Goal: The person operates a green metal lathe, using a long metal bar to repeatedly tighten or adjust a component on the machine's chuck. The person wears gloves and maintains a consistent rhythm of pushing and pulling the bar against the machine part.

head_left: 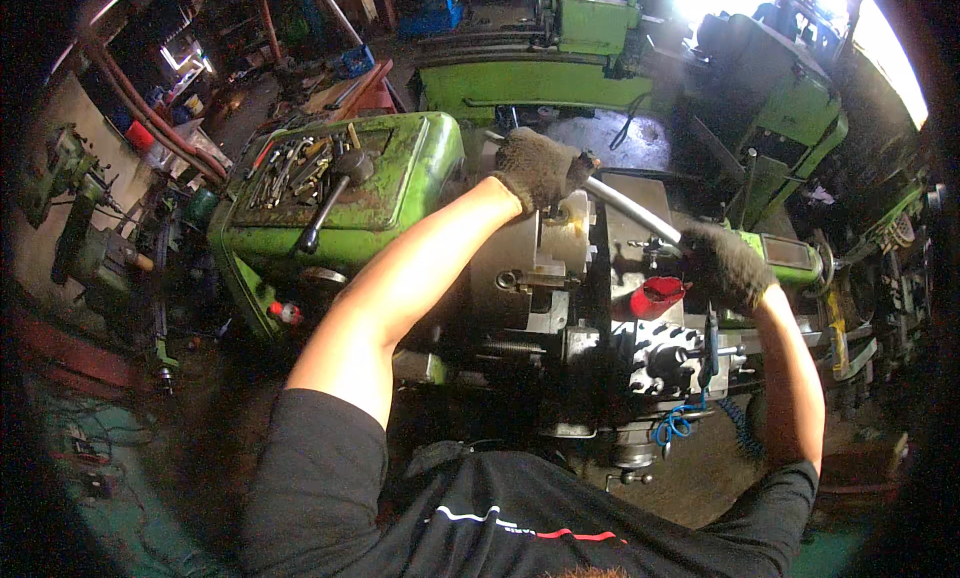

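Observation:
A long silver metal bar slants down to the right above the lathe, between my two gloved hands. My left hand, in a dark knit glove, is closed around its upper-left end, where a dark fitting pokes out beside the fingers. Farther down the bar, my right hand grips the other end, its fingers partly in shadow. Just below my left hand is the lathe chuck with its metal jaws. A red object lies below the bar, near my right hand. The tool post stands nearer to me.
The green lathe headstock at left carries loose tools and a dark-headed hammer. A coiled blue hose hangs below the tool post. Another green machine stands behind. A drill-like machine is at far left.

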Action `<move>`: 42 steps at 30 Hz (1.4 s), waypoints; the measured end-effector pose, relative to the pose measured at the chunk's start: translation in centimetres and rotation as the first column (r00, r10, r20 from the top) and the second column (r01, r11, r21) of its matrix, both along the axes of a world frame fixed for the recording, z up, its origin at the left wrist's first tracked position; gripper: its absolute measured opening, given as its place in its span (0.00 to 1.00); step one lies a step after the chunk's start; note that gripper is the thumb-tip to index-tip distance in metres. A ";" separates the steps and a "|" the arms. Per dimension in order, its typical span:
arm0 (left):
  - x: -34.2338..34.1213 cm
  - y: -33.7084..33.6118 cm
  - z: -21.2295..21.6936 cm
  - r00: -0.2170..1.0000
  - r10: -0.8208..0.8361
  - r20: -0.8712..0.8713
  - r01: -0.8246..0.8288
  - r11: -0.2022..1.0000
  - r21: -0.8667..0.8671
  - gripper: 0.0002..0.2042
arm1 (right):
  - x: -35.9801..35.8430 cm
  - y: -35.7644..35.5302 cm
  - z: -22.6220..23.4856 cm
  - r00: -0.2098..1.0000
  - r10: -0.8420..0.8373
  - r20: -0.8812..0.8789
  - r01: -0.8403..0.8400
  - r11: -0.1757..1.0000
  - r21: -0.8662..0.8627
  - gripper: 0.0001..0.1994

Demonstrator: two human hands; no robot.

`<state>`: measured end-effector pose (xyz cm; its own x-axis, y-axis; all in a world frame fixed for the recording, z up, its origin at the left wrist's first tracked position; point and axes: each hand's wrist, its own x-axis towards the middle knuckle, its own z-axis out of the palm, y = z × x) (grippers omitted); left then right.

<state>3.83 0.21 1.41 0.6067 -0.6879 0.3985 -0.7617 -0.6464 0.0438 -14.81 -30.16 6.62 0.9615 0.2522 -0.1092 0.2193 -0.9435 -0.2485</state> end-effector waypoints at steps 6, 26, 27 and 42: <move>0.0 -1.3 -0.4 0.995 0.082 -0.048 -0.075 0.989 0.124 0.23 | 10.2 -3.7 0.2 0.975 -0.083 0.207 0.138 0.955 -0.264 0.14; -6.4 -1.2 -1.3 0.890 0.421 0.174 -0.445 0.885 0.137 0.11 | 26.7 -3.1 -0.3 0.885 0.206 0.416 -0.050 0.933 -0.357 0.16; -6.3 -1.2 -1.5 0.886 0.388 0.253 -0.422 0.901 0.099 0.11 | 26.3 -4.1 -0.2 0.869 0.215 0.446 -0.039 0.928 -0.372 0.17; 6.7 0.6 -0.1 0.994 -0.107 0.021 0.101 0.975 0.197 0.14 | -2.9 0.9 1.6 0.956 -0.268 0.122 0.279 0.957 -0.079 0.16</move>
<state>10.53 0.80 1.30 0.5169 -0.8132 0.2675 -0.8243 -0.5571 -0.1006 -17.73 -29.25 8.24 0.9995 -0.0285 -0.0107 -0.0298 -0.9891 -0.1445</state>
